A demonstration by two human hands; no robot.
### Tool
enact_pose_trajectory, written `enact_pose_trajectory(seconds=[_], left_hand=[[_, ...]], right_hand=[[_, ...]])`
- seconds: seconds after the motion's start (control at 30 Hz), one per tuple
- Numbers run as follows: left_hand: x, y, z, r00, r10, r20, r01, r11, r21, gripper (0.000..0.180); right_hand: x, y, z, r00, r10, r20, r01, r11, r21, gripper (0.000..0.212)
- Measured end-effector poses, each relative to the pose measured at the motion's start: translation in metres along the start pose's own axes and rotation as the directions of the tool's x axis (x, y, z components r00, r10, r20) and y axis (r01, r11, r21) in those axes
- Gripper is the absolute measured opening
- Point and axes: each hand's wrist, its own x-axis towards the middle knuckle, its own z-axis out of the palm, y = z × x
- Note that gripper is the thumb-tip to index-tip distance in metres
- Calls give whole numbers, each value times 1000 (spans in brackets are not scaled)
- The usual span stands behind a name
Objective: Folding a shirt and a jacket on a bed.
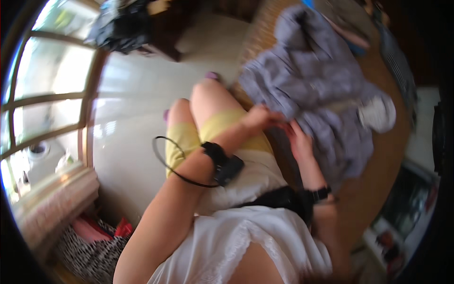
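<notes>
A grey-purple hooded jacket (326, 85) lies spread in loose folds over the brown surface (373, 189) at my right. At the jacket's near left edge, my left hand (261, 118) has its fingers closed on the cloth. My right hand (300, 141) meets it there, thumb and fingers pinched on the same edge. Motion blurs the fingertips, so the exact spot they grip is hard to see. Black devices are strapped to both wrists, and a cable loops out from the left one. A white bunched item (378, 115) rests by the jacket's right side.
Beyond the jacket lie a grey-brown cushion-like item (343, 21) and a dark striped cloth (397, 59). Windows (52, 71) line the left. A black plastic bag (120, 28) sits at the far left, and black-and-white patterned fabric (90, 253) is low at the left.
</notes>
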Motion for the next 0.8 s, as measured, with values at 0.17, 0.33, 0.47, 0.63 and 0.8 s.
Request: enact_pose_trajectory(seconds=[0.17, 0.33, 0.47, 0.63, 0.8], left_hand=[[12, -1, -10, 991, -82, 101, 98, 982, -163, 19], [7, -6, -8, 986, -89, 140, 115, 976, -187, 21], [0, -6, -7, 974, -95, 206, 121, 986, -119, 21], [-1, -5, -6, 963, -76, 259, 98, 993, -73, 20], [4, -8, -16, 976, -111, 189, 118, 993, -26, 14]], right_hand=[[-7, -3, 7, 998, -58, 12, 57, 996, 72, 20], [-15, 3, -1, 997, -60, 46, 52, 988, 148, 18], [-14, 7, -5, 998, -16, 63, 3, 980, 199, 17], [-1, 13, -13, 991, 11, 136, -48, 961, 272, 16], [0, 13, -17, 953, 37, 301, -157, 910, 384, 14]])
